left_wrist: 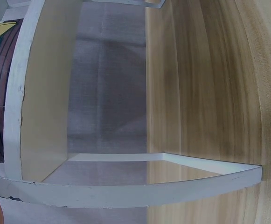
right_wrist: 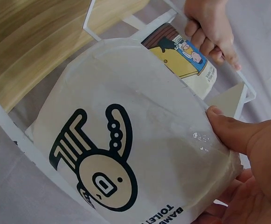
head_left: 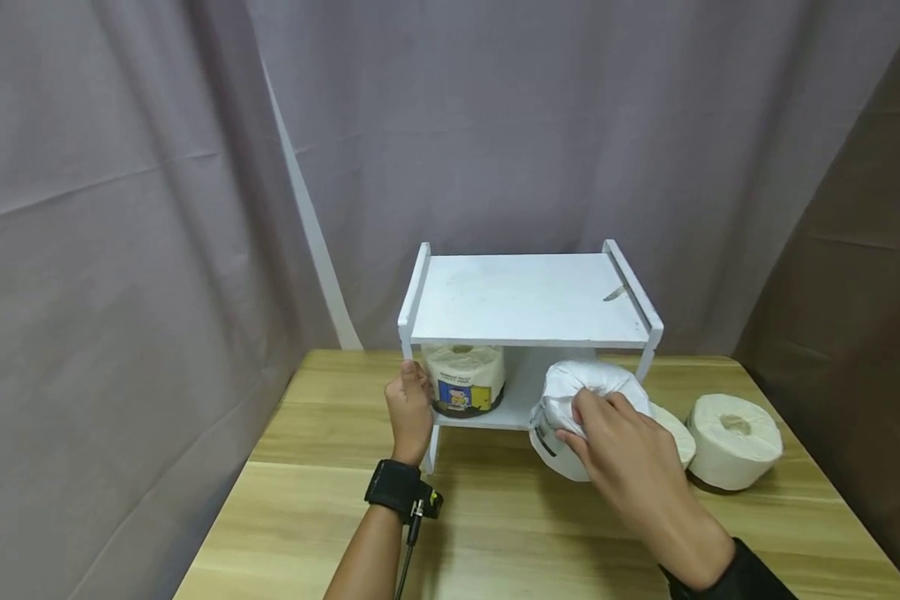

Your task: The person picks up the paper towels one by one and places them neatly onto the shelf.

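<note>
My right hand (head_left: 630, 450) pinches the top of a toilet paper roll (right_wrist: 126, 121) in white wrapping with a black cartoon print. That roll is tilted at the front right of a small white two-tier shelf (head_left: 517, 300), overlapping its lower tier in the head view. My left hand (head_left: 410, 408) grips the shelf's left side, fingers curled at the upright, as the right wrist view also shows. Beside it, a cream toilet paper roll (head_left: 465, 382) with a blue and yellow picture stands on the left of the lower tier. In the left wrist view its dark striped base (left_wrist: 0, 93) shows.
To the right of the shelf, a cream toilet paper roll (head_left: 733, 442) stands on the wooden table (head_left: 300, 500). Another roll (head_left: 675, 433) is partly hidden behind my right hand. Grey curtains (head_left: 495, 125) hang behind and at the left; a brown one (head_left: 855, 275) hangs right.
</note>
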`<move>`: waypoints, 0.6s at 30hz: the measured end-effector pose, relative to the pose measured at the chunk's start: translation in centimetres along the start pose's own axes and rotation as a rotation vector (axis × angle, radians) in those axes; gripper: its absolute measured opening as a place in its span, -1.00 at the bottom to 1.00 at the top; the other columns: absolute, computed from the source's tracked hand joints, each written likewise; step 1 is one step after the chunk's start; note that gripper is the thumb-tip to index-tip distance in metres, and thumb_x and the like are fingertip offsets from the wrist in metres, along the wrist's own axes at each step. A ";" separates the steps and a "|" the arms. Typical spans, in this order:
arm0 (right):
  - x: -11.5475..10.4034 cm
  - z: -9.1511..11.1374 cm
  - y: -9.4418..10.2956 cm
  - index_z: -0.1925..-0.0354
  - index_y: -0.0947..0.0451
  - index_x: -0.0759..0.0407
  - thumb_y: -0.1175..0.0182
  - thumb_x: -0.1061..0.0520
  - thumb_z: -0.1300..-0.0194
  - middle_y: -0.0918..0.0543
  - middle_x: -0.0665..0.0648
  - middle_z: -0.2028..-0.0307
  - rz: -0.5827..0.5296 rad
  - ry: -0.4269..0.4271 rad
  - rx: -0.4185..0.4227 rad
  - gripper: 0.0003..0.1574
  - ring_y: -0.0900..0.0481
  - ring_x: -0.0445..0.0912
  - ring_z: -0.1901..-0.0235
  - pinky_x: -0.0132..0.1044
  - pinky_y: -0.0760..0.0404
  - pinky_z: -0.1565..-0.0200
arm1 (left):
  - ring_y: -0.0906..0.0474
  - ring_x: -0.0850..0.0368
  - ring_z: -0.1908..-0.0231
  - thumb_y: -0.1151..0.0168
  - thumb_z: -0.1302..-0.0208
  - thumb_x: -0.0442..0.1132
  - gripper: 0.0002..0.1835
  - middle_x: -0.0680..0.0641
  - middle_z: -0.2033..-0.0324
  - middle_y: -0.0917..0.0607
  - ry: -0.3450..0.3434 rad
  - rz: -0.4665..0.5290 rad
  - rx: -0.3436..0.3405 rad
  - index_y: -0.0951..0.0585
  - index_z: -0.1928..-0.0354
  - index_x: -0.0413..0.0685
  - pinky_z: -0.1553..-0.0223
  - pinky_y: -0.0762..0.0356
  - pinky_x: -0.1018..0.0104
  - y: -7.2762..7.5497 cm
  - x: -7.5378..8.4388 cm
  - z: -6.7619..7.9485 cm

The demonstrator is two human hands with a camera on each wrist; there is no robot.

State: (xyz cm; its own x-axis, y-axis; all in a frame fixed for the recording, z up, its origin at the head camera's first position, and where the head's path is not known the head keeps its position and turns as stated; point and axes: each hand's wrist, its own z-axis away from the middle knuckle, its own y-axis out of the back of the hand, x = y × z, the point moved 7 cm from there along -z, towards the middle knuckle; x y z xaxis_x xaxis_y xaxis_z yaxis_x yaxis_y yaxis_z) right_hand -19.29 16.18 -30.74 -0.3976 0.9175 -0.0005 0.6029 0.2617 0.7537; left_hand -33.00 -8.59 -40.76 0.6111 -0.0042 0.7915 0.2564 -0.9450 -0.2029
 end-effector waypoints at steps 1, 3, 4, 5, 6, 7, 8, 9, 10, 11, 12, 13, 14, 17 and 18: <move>-0.1 -0.1 -0.2 0.35 -0.28 0.04 -0.36 -0.12 -0.08 -0.43 -0.06 0.48 -0.001 0.005 -0.002 -0.52 -0.50 -0.05 0.34 -0.19 -0.36 0.59 | -0.10 0.19 0.75 0.26 -0.58 0.05 -0.40 0.05 0.79 -0.21 0.002 -0.007 0.004 -0.25 0.67 -0.12 0.67 -0.06 0.36 0.1 -0.1 0.1; -0.2 -0.3 -0.5 0.35 -0.28 0.05 -0.37 -0.12 -0.08 -0.41 -0.06 0.48 -0.002 0.016 -0.002 -0.52 -0.49 -0.05 0.35 -0.20 -0.36 0.59 | -0.10 0.19 0.75 0.26 -0.57 0.07 -0.39 0.05 0.79 -0.20 0.003 -0.018 0.009 -0.25 0.67 -0.10 0.68 -0.05 0.36 0.4 -0.2 0.2; -0.3 -0.4 -0.6 0.35 -0.28 0.05 -0.38 -0.11 -0.07 -0.41 -0.06 0.49 0.000 0.022 -0.001 -0.51 -0.49 -0.04 0.36 -0.20 -0.36 0.59 | -0.10 0.18 0.75 0.27 -0.57 0.08 -0.39 0.05 0.79 -0.20 0.002 -0.021 0.009 -0.26 0.67 -0.10 0.68 -0.05 0.36 0.4 -0.2 0.2; -0.3 -0.5 -0.7 0.35 -0.28 0.06 -0.38 -0.11 -0.07 -0.40 -0.05 0.49 0.003 0.028 0.001 -0.51 -0.48 -0.04 0.37 -0.20 -0.35 0.59 | -0.09 0.18 0.75 0.27 -0.57 0.08 -0.39 0.04 0.79 -0.20 0.000 -0.022 0.008 -0.26 0.66 -0.10 0.68 -0.04 0.35 0.5 -0.2 0.2; -0.3 -0.6 -0.8 0.35 -0.28 0.06 -0.38 -0.10 -0.07 -0.40 -0.05 0.50 0.004 0.032 0.003 -0.51 -0.47 -0.04 0.38 -0.20 -0.35 0.60 | -0.09 0.18 0.76 0.28 -0.57 0.09 -0.39 0.04 0.79 -0.20 -0.001 -0.024 0.007 -0.26 0.66 -0.10 0.69 -0.04 0.35 0.5 -0.2 0.2; -0.3 -0.7 -0.8 0.35 -0.27 0.07 -0.39 -0.09 -0.07 -0.40 -0.03 0.50 0.005 0.036 0.006 -0.51 -0.47 -0.03 0.39 -0.20 -0.35 0.60 | -0.09 0.18 0.76 0.28 -0.57 0.09 -0.38 0.04 0.79 -0.20 -0.002 -0.024 0.005 -0.25 0.66 -0.11 0.69 -0.04 0.35 0.5 -0.2 0.2; -0.3 -0.8 -0.9 0.35 -0.27 0.07 -0.39 -0.09 -0.06 -0.40 -0.02 0.50 0.007 0.040 0.007 -0.51 -0.46 -0.02 0.40 -0.19 -0.35 0.60 | -0.09 0.18 0.76 0.29 -0.57 0.09 -0.38 0.05 0.79 -0.20 -0.002 -0.020 0.003 -0.26 0.66 -0.11 0.69 -0.04 0.35 0.4 -0.3 0.2; -0.3 -0.8 -0.9 0.35 -0.27 0.08 -0.39 -0.08 -0.06 -0.40 -0.01 0.50 0.009 0.045 0.008 -0.50 -0.46 -0.02 0.40 -0.19 -0.35 0.60 | -0.10 0.18 0.76 0.28 -0.57 0.10 -0.38 0.05 0.79 -0.21 0.001 -0.013 0.001 -0.27 0.65 -0.11 0.70 -0.04 0.35 0.4 -0.3 0.2; -0.3 -0.9 -1.0 0.35 -0.27 0.08 -0.39 -0.08 -0.06 -0.40 0.00 0.50 0.011 0.048 0.008 -0.50 -0.46 -0.01 0.40 -0.19 -0.34 0.59 | -0.10 0.18 0.76 0.29 -0.57 0.10 -0.38 0.05 0.79 -0.21 -0.001 -0.011 0.000 -0.27 0.65 -0.11 0.70 -0.05 0.35 0.4 -0.3 0.2; -0.3 -1.0 -1.0 0.35 -0.27 0.08 -0.40 -0.07 -0.06 -0.40 0.01 0.51 0.012 0.052 0.007 -0.50 -0.46 -0.01 0.40 -0.19 -0.34 0.59 | -0.10 0.19 0.76 0.29 -0.57 0.10 -0.38 0.05 0.79 -0.21 -0.001 -0.008 -0.002 -0.27 0.65 -0.11 0.70 -0.05 0.35 0.3 -0.3 0.2; -0.2 -1.1 -1.1 0.35 -0.26 0.09 -0.41 -0.06 -0.05 -0.40 0.02 0.51 0.016 0.055 0.007 -0.49 -0.46 0.00 0.40 -0.19 -0.34 0.59 | -0.10 0.19 0.75 0.28 -0.57 0.10 -0.38 0.05 0.79 -0.21 -0.002 -0.005 -0.002 -0.27 0.65 -0.12 0.70 -0.05 0.35 0.3 -0.3 0.2; -0.2 -1.2 -1.2 0.36 -0.26 0.09 -0.42 -0.05 -0.04 -0.40 0.02 0.52 0.019 0.058 0.005 -0.49 -0.45 0.00 0.41 -0.19 -0.34 0.59 | -0.10 0.20 0.75 0.28 -0.57 0.09 -0.38 0.06 0.79 -0.21 -0.005 -0.005 -0.002 -0.27 0.65 -0.12 0.69 -0.06 0.35 0.2 -0.2 0.1; -0.2 -1.4 -1.3 0.36 -0.26 0.09 -0.43 -0.05 -0.03 -0.39 0.02 0.53 0.023 0.061 0.005 -0.48 -0.44 0.00 0.41 -0.19 -0.33 0.59 | -0.10 0.20 0.75 0.28 -0.57 0.08 -0.39 0.05 0.78 -0.21 -0.008 -0.003 -0.005 -0.27 0.65 -0.13 0.69 -0.05 0.35 0.2 -0.2 0.1; 0.0 -1.8 -1.5 0.37 -0.25 0.11 -0.45 -0.03 0.01 -0.39 0.02 0.55 0.033 0.070 0.010 -0.45 -0.42 0.00 0.42 -0.20 -0.33 0.57 | -0.10 0.19 0.74 0.28 -0.58 0.07 -0.38 0.03 0.78 -0.20 -0.019 0.003 -0.010 -0.26 0.65 -0.17 0.68 -0.05 0.36 0.0 0.0 0.1; 0.1 -1.9 -1.5 0.37 -0.25 0.11 -0.46 -0.02 0.02 -0.39 0.02 0.55 0.035 0.075 0.014 -0.45 -0.42 0.01 0.42 -0.20 -0.33 0.56 | -0.10 0.19 0.74 0.28 -0.58 0.07 -0.38 0.03 0.77 -0.19 -0.023 0.006 -0.011 -0.25 0.65 -0.17 0.68 -0.05 0.36 0.0 0.0 0.0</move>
State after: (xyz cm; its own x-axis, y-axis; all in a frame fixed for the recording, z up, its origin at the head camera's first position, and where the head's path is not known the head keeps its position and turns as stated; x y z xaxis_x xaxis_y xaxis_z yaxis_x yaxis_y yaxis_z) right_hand -21.55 15.27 -30.63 -0.4265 0.9013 0.0760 0.6272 0.2342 0.7428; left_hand -33.01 -8.54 -40.77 0.6297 -0.0024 0.7768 0.2443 -0.9487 -0.2009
